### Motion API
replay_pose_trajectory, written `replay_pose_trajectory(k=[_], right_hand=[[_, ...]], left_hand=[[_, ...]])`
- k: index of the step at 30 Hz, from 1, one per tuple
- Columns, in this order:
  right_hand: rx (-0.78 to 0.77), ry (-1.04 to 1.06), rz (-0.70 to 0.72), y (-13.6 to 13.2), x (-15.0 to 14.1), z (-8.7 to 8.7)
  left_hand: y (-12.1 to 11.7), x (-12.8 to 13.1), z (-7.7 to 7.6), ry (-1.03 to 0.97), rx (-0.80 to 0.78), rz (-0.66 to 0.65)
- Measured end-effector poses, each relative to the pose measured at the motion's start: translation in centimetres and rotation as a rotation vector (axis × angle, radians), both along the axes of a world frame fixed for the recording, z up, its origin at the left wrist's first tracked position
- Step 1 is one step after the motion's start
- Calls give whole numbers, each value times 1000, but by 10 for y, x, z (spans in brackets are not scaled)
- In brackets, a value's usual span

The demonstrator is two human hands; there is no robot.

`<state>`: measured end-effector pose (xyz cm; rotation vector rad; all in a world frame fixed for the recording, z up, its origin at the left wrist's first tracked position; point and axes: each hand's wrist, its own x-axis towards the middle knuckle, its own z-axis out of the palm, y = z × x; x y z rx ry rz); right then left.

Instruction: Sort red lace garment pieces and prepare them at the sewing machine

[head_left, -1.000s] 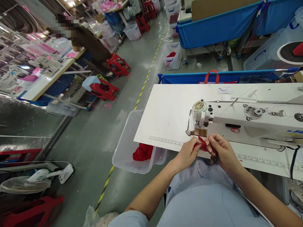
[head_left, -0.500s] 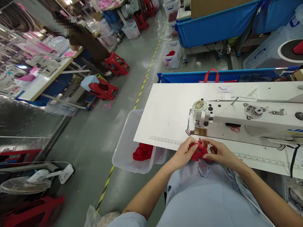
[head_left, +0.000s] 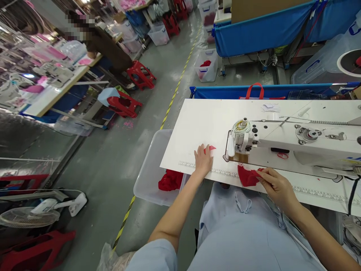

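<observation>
My left hand (head_left: pixel 203 162) rests over the left part of the white sewing table, its fingers on a small red fabric piece (head_left: pixel 210 148) that sticks out beside the fingertips. Between thumb and fingers of my right hand (head_left: pixel 278 186) is the end of a larger red fabric piece (head_left: pixel 247 176), which hangs at the table's front edge, just before the needle area. The sewing machine (head_left: pixel 282 135) stands behind it, with its head above the brown-gold plate. A printed ruler (head_left: pixel 313 192) runs along the front of the table (head_left: pixel 197 120).
Below the table's left end is a clear plastic bin (head_left: pixel 146 180) with red fabric (head_left: pixel 170 180) in it. A blue cloth trough (head_left: pixel 220 92) lines the back edge. Across the aisle a person (head_left: pixel 108 49) stands by red stools (head_left: pixel 141 74). A fan (head_left: pixel 29 218) is at lower left.
My hands have parted from the red fabric they held together. The left has moved left and forward onto the table with a small red piece; the right has shifted slightly right with the larger piece.
</observation>
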<state>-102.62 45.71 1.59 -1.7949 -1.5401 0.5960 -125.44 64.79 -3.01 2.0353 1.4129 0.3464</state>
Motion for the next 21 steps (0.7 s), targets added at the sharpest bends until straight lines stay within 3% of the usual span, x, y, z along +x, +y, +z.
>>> replay_pose_trajectory(k=[4,6,8,10,12,16,21], right_hand=[[-8,11,94,-12,8,4],[-5,-7,124,-15,9,5],[1,-24,136,-16,9,5],[12,-23,131,-17,9,8],[33,-4,105,-20,13,14],[86,18,32,-32,30,28],[73,41,-12,-41,46,30]], left_hand=[[-36,18,-11,7,-49,-265],[-52,31,-12,-60,-100,-501],[-58,43,-13,-94,-124,-753],[-57,51,-16,-66,-146,-877],[-52,52,-22,-32,-174,-801],[-58,29,-34,-13,-157,-475],[-109,-60,-27,89,-167,-284]])
